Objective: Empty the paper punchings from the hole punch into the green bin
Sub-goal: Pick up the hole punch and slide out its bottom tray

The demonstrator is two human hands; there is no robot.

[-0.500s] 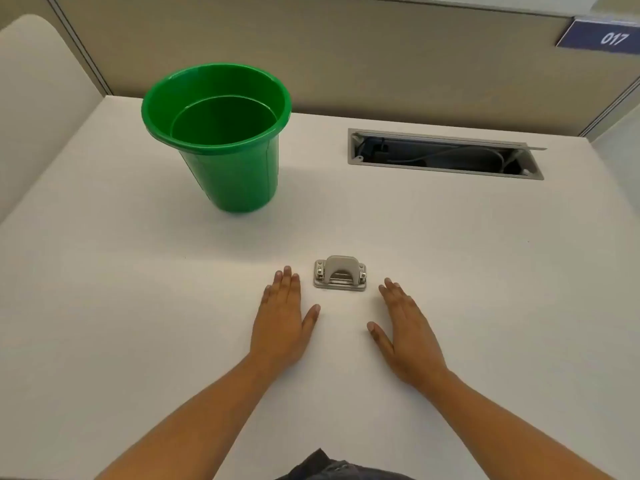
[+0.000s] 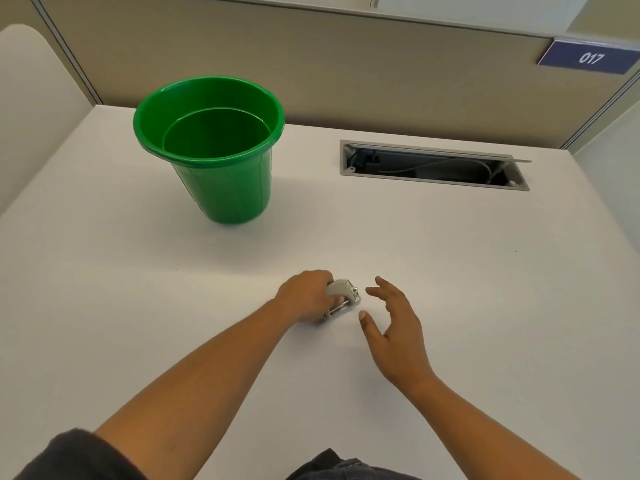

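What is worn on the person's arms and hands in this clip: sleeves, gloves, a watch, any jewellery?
Both hands, left hand and right hand, are bare: no gloves, rings or watch. The forearms are uncovered. A dark short sleeve shows on the left upper arm only.

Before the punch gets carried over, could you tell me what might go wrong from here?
The left hand grips only one end of the punch, already tilted on the desk, so it could slip or spill punchings there. The bin stands well away, so chips may scatter in transit. The right hand is open, not supporting it.

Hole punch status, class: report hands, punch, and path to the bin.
Left hand gripping hole punch, tilted on desk. Right hand open beside it. Green bin upright, path clear.
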